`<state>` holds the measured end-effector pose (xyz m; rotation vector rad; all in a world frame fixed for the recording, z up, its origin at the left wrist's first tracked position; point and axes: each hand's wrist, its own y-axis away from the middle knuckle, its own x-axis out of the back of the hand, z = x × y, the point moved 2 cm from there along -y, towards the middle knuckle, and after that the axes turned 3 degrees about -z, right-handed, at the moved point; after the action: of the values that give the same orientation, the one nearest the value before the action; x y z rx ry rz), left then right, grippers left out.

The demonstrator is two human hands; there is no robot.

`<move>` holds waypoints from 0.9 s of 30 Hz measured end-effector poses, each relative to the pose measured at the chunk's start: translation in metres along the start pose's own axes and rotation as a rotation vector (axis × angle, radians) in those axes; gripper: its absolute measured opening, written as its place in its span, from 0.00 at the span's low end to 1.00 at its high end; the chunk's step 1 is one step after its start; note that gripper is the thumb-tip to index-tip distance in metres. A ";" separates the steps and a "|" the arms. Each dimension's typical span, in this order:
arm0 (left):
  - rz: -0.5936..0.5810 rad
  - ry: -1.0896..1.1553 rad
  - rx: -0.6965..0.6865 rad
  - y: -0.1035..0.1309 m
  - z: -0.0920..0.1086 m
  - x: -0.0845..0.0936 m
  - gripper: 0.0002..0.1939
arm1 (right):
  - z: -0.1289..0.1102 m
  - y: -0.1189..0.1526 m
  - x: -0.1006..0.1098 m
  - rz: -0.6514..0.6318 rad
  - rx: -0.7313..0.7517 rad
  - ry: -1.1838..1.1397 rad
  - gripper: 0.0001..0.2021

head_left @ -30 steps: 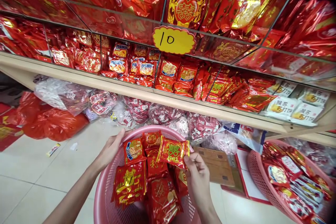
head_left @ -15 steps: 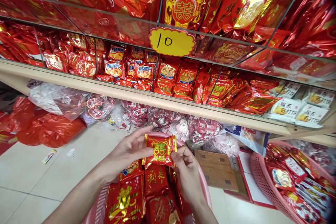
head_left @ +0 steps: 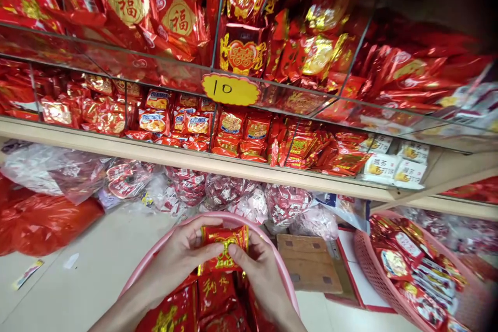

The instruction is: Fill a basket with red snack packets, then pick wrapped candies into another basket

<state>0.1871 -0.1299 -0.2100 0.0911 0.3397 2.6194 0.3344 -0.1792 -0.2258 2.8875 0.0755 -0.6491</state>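
Note:
A small red and gold snack packet [head_left: 224, 235] with printed characters is held between my two hands, above a pink basket [head_left: 140, 268]. My left hand [head_left: 190, 246] grips its left side, thumb across the front. On the other side my right hand [head_left: 254, 259] pinches it, with the thumb pressed on the print. Beneath them, larger red packets [head_left: 216, 290] with gold lettering lie in the basket, partly covered by my hands and wrists.
Ahead, a shelf [head_left: 187, 158] holds rows of red packets in clear dividers, with a yellow tag [head_left: 231, 89] marked 10. Bagged goods [head_left: 288, 202] lie under it. To the right are a brown board [head_left: 309, 264] and another pink basket [head_left: 368, 257] of packets. A red bag [head_left: 50, 223] sits left.
The view has tilted up and turned right, so more of the upper shelf shows. My right thumb has moved onto the packet's front, and both hands are closer together on it.

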 end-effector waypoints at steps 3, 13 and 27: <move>0.030 -0.003 -0.011 -0.005 -0.004 0.008 0.23 | -0.022 -0.003 0.016 0.048 0.051 0.066 0.12; 0.223 -0.212 -0.043 -0.011 -0.019 0.034 0.23 | -0.174 -0.047 0.139 0.704 0.714 0.522 0.16; 0.396 -0.442 -0.142 0.008 -0.021 0.060 0.23 | -0.142 -0.131 0.155 0.636 0.721 0.868 0.17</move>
<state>0.1284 -0.1123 -0.2279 0.7421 -0.0251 2.8930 0.5221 -0.0229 -0.1872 3.2574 -1.0999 0.8566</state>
